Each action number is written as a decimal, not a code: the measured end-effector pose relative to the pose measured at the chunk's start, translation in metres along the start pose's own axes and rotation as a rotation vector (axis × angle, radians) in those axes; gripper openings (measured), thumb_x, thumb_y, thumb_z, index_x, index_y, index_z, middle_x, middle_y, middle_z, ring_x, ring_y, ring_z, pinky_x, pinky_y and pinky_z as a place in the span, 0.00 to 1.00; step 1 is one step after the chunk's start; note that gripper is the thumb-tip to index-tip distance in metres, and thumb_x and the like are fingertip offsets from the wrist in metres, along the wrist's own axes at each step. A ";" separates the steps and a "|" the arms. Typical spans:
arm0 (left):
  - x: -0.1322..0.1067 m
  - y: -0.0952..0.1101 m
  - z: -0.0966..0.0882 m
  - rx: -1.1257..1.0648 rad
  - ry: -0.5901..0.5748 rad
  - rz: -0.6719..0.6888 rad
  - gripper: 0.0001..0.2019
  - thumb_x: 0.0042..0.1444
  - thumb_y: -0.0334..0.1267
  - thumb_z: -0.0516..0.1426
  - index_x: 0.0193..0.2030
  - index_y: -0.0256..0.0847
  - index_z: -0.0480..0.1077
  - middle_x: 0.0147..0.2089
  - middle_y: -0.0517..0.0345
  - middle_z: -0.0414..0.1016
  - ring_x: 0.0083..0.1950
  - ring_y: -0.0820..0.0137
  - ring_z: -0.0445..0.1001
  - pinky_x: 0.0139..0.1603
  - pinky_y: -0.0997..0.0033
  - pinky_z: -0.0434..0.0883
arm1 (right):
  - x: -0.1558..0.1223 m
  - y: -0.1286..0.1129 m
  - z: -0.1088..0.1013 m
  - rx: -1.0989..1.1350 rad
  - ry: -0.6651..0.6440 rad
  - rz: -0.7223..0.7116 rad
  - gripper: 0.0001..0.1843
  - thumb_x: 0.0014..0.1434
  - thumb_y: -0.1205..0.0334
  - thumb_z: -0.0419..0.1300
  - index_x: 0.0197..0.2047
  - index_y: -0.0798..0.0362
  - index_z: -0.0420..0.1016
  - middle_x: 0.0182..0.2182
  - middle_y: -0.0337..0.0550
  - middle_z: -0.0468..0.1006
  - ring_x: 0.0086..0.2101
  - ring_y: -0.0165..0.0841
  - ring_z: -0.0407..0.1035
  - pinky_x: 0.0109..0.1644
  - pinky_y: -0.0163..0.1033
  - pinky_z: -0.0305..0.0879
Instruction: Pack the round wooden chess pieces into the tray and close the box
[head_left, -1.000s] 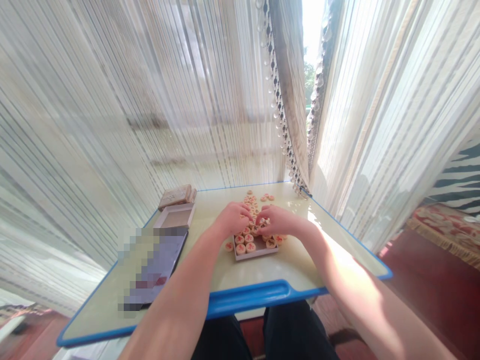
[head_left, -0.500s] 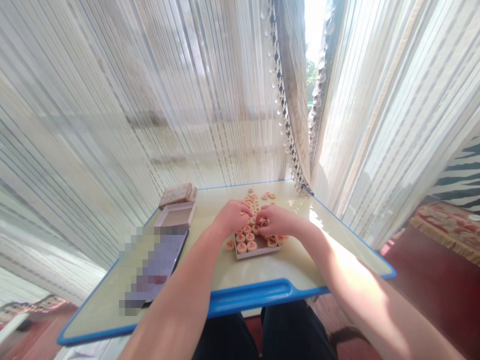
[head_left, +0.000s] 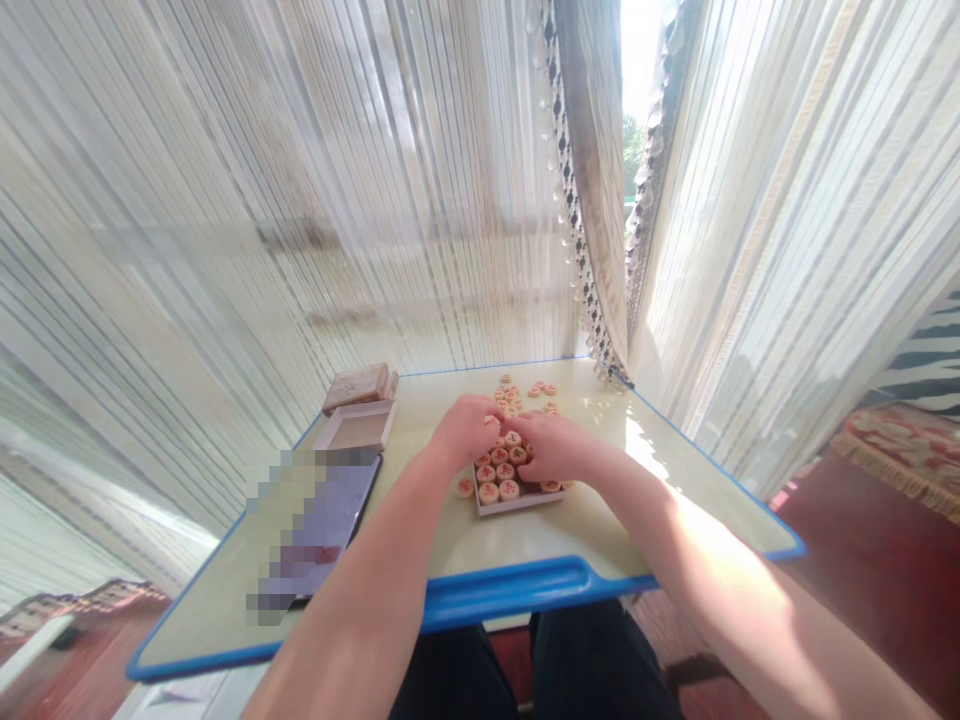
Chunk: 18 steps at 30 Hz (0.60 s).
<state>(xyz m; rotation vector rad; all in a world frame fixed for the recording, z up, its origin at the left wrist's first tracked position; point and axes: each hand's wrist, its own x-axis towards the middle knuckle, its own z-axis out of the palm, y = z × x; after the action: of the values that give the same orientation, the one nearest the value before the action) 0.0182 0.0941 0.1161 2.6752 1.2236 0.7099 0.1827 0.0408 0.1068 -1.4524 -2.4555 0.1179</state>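
Observation:
A shallow open box (head_left: pixel 521 505) stands on the table with several round Chinese chess pieces (head_left: pixel 509 489) in it, their red and black characters facing up. My left hand (head_left: pixel 466 436) is over the box's far left corner, fingers curled about a chess piece (head_left: pixel 491 421); its fingertips are partly hidden. Across the box's right part reaches my right hand (head_left: pixel 553 448), thumb and fingers apart over the pieces, its fingertips close to the left hand's. One loose piece (head_left: pixel 465 487) lies just left of the box.
More chess pieces (head_left: pixel 507 392) lie scattered beyond the hands. At the left are an empty box lid or tray (head_left: pixel 357 428), a wooden-looking box (head_left: pixel 355 385) and a partly blurred tablet (head_left: pixel 337 510). The table (head_left: pixel 420 400) has a blue rim; string curtains hang behind it.
My right hand has shifted forward and left, closer to my left hand. The piece that was between its fingers no longer shows there. The view has shifted slightly.

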 end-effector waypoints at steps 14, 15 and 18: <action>-0.002 -0.010 -0.024 -0.200 0.431 -0.538 0.17 0.43 0.25 0.49 0.35 0.38 0.76 0.38 0.54 0.79 0.43 0.62 0.73 0.47 0.67 0.68 | 0.002 0.007 0.005 0.031 0.047 0.000 0.24 0.45 0.61 0.60 0.49 0.46 0.66 0.44 0.45 0.74 0.44 0.41 0.67 0.42 0.40 0.61; -0.002 -0.011 -0.024 -0.198 0.420 -0.550 0.16 0.44 0.26 0.49 0.35 0.38 0.76 0.38 0.53 0.79 0.44 0.61 0.73 0.48 0.67 0.68 | 0.001 0.007 0.005 0.032 0.047 0.002 0.24 0.45 0.61 0.60 0.48 0.46 0.67 0.44 0.45 0.74 0.43 0.40 0.67 0.42 0.39 0.61; -0.001 -0.017 -0.021 -0.150 0.342 -0.595 0.16 0.45 0.27 0.50 0.36 0.39 0.76 0.39 0.52 0.78 0.45 0.60 0.73 0.48 0.66 0.67 | 0.000 0.007 0.003 0.032 0.050 0.004 0.22 0.46 0.61 0.60 0.47 0.47 0.68 0.42 0.44 0.74 0.42 0.39 0.67 0.41 0.39 0.60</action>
<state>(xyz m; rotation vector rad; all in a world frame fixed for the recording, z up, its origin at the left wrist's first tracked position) -0.0035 0.1036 0.1290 1.9510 1.8375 1.1125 0.1871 0.0446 0.1022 -1.4293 -2.3999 0.1199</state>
